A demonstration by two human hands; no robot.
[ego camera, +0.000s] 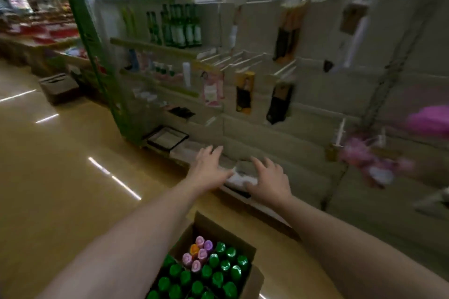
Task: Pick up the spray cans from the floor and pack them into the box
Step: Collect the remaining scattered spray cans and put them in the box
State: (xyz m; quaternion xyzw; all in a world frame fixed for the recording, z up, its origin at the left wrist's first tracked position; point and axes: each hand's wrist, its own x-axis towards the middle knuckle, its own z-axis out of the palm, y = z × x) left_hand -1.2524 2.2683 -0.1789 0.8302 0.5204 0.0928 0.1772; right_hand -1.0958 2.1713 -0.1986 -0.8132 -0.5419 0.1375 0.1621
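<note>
An open cardboard box [247,246] stands on the floor at the bottom centre, below my forearms. It is packed with upright spray cans: several with green caps [220,272] and a small cluster with pink, purple and orange caps [200,253] at its far left corner. My left hand [209,168] and my right hand [269,181] are stretched forward above the floor, fingers spread, holding nothing. They hover in front of the bottom shelf of a store rack. The frame is blurred by motion. No loose spray can shows on the floor.
A grey shelving rack [303,128] with hooks and hanging packets fills the right side. Green bottles [182,29] stand on an upper shelf. A dark framed tray [167,138] lies at the rack's base. Shiny tan floor [60,177] spreads left, with a small box [59,87] farther back.
</note>
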